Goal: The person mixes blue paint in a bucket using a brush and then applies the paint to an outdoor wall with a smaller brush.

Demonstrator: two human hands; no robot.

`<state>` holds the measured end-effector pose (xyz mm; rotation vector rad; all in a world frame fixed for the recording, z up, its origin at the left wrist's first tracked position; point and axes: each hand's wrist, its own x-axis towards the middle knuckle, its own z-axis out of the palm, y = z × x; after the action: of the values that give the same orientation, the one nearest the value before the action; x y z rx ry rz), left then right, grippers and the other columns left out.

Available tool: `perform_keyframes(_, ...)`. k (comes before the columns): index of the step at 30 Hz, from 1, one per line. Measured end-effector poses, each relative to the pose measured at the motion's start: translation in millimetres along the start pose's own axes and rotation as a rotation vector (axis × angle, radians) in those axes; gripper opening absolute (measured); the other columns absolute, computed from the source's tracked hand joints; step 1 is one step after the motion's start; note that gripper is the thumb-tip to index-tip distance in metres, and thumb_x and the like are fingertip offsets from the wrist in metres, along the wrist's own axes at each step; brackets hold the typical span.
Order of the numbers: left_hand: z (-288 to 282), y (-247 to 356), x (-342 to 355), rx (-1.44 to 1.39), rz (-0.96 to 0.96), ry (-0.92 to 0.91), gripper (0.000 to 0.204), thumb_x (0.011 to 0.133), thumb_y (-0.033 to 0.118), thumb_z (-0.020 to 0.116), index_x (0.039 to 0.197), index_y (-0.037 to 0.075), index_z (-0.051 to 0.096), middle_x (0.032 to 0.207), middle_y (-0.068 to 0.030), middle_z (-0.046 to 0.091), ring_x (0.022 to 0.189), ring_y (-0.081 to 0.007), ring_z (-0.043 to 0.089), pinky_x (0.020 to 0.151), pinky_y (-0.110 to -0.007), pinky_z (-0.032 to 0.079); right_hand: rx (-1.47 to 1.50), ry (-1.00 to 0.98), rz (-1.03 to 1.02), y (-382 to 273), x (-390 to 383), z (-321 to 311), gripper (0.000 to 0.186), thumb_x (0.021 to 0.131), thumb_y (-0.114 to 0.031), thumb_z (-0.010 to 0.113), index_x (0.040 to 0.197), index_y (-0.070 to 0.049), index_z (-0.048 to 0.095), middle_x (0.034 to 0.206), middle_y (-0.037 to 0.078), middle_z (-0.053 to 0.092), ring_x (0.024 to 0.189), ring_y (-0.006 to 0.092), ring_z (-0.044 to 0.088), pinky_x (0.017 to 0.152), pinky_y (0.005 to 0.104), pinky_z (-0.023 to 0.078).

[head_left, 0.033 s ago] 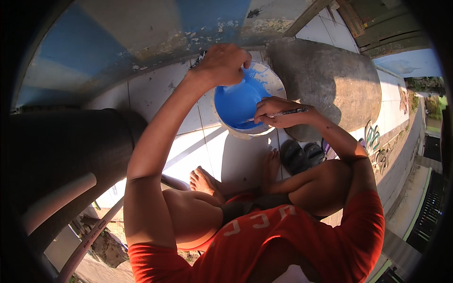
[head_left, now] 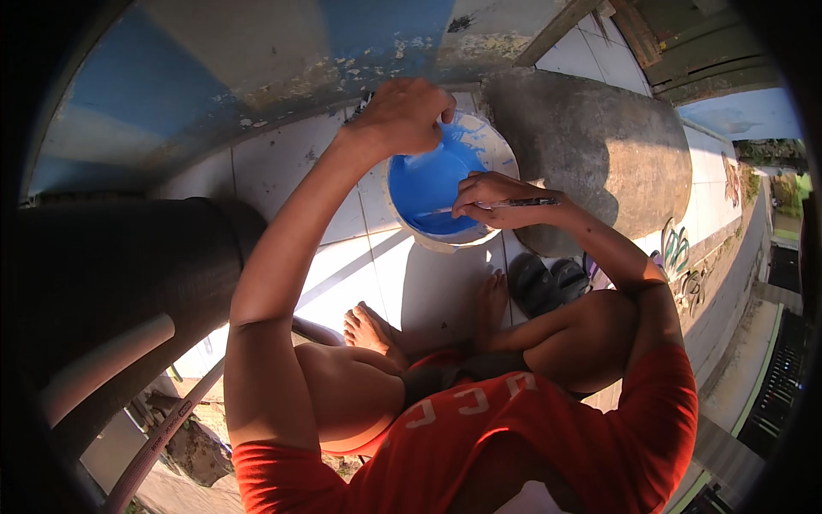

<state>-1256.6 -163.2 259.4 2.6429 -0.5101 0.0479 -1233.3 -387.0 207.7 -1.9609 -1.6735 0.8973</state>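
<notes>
A white bucket of blue paint stands on the tiles in front of me, its inner wall smeared blue. My left hand is closed over the bucket's far-left rim; its fingertips are partly hidden. Across the near-right rim reaches my right hand, pinching a thin paintbrush. The handle, dark and paint-spotted, points back along my wrist. The brush's far end slants left to the paint surface, and its tip is hard to make out against the blue.
Beyond the bucket rises a blue-and-white wall with flaking paint. A rough concrete slab lies to the right. Dark sandals sit by my foot, more sandals farther right. On the left are a large black cylinder and a hose.
My right hand has shifted slightly left, carrying the paintbrush leftward and a little away from me over the paint. My left hand and the bucket have stayed in place.
</notes>
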Motion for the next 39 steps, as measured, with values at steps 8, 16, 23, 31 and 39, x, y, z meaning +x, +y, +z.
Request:
perform_keyframes(8, -10.2, 4.2, -3.4, -0.047, -0.138, -0.116, 0.023, 0.072, 0.006, 0.062, 0.094, 0.008, 0.069, 0.095, -0.0140, 0.066, 0.104, -0.0302, 0.059, 0.091, -0.040, 0.043, -0.077, 0.030, 0.130, 3.4, -14.7, -18.6, 0.020, 0.084, -0.006, 0.050, 0.082, 0.001, 0.069, 0.079, 0.016, 0.065, 0.075, 0.0293, 0.061, 0.079, 0.0370, 0.049)
perform_keyframes(16, -14.1, 10.4, 1.0, -0.035, -0.091, -0.084, 0.024, 0.069, 0.007, 0.063, 0.093, 0.006, 0.070, 0.082, -0.0131, 0.068, 0.089, -0.0289, 0.064, 0.083, -0.039, 0.047, -0.222, 0.198, 0.066, 30.1, -4.4, -3.0, 0.015, 0.083, -0.005, 0.054, 0.087, -0.004, 0.069, 0.078, 0.013, 0.061, 0.088, 0.0284, 0.058, 0.078, 0.0358, 0.048)
perform_keyframes(23, -6.5, -0.7, -3.8, 0.013, -0.020, 0.057, 0.028, 0.066, 0.004, 0.063, 0.093, 0.005, 0.070, 0.076, -0.0132, 0.068, 0.080, -0.0289, 0.066, 0.077, -0.039, 0.050, 0.137, -0.216, 0.223, -9.3, -3.2, -18.1, 0.019, 0.086, -0.009, 0.054, 0.093, 0.000, 0.069, 0.088, 0.013, 0.066, 0.088, 0.0303, 0.059, 0.079, 0.0396, 0.048)
perform_keyframes(31, -6.7, 0.7, -1.1, 0.000, -0.019, 0.014, 0.026, 0.067, 0.004, 0.062, 0.092, 0.004, 0.069, 0.077, -0.0145, 0.067, 0.083, -0.0294, 0.066, 0.080, -0.040, 0.050, -0.147, 0.018, 0.157, 20.8, -23.6, -8.2, 0.014, 0.087, -0.010, 0.055, 0.090, -0.004, 0.068, 0.088, 0.012, 0.064, 0.087, 0.0285, 0.058, 0.080, 0.0397, 0.047)
perform_keyframes(39, -7.6, 4.6, -0.2, 0.015, -0.029, 0.001, 0.025, 0.068, 0.006, 0.062, 0.092, 0.005, 0.069, 0.079, -0.0140, 0.067, 0.088, -0.0292, 0.065, 0.084, -0.040, 0.048, -0.313, 0.171, 0.121, 39.9, -19.3, -13.2, 0.020, 0.085, -0.013, 0.054, 0.084, -0.001, 0.069, 0.090, 0.013, 0.067, 0.087, 0.0297, 0.060, 0.077, 0.0397, 0.048)
